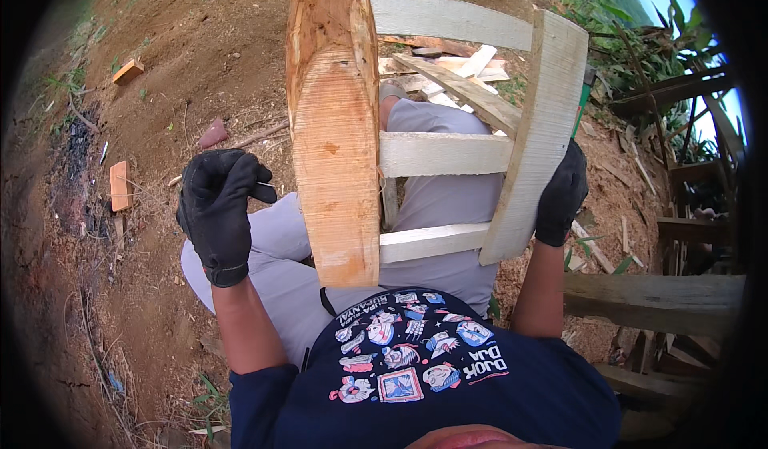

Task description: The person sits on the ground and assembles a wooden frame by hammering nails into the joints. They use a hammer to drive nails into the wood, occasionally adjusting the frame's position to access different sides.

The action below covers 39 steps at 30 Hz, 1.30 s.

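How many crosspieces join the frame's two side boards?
4: top slat, diagonal brace, middle slat, bottom slat. More may be hidden behind the thick left board.

single head view, steeply down, close over the lap

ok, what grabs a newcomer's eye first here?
The pale wooden frame fills the centre: a thick rough-sawn post on its left and thin slats running across to a curved board on its right, over the person's lap. The gloved right hand grips that board, and the gloved left hand pinches a small nail beside the post.
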Available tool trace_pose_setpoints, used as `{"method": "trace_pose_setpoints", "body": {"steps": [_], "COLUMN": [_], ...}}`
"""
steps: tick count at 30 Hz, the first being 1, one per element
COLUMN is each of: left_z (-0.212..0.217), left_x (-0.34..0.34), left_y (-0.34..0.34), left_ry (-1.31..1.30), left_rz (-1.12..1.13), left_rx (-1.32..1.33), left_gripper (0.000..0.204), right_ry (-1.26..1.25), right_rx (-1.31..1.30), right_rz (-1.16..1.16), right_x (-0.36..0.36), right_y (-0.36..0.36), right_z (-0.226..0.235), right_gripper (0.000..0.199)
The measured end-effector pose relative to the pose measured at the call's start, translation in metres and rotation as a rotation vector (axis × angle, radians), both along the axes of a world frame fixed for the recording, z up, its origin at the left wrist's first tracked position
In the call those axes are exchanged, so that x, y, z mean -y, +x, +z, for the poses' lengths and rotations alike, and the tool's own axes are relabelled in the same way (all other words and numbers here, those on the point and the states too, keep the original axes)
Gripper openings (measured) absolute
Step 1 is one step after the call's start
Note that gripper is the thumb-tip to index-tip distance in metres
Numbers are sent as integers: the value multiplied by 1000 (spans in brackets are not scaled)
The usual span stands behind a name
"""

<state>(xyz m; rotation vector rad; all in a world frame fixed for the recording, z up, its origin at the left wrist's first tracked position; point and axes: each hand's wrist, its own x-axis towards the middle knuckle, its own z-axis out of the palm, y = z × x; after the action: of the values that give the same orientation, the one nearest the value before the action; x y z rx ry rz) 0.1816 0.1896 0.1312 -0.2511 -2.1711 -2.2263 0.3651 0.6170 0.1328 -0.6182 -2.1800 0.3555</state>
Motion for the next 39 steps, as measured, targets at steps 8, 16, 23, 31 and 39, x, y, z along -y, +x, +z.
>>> {"method": "trace_pose_setpoints", "body": {"steps": [8, 16, 23, 31, 39], "left_z": [-39, -68, -70, -62, -104], "left_x": [28, 83, 82, 72, 166], "left_y": [-16, 10, 19, 19, 39], "left_ry": [187, 438, 292, 185, -228], "left_rz": [91, 103, 109, 87, 236], "left_rx": [202, 273, 216, 286, 221], "left_gripper": [12, 27, 33, 31, 48], "right_ry": [-71, 520, 424, 564, 555], "right_rx": [48, 306, 217, 293, 317], "right_rz": [39, 38, 117, 35, 40], "right_x": [-32, -52, -56, -51, -61], "right_y": [25, 30, 30, 26, 33], "right_z": [-23, -19, -22, -21, -25], "right_gripper": [44, 53, 53, 48, 48]}}
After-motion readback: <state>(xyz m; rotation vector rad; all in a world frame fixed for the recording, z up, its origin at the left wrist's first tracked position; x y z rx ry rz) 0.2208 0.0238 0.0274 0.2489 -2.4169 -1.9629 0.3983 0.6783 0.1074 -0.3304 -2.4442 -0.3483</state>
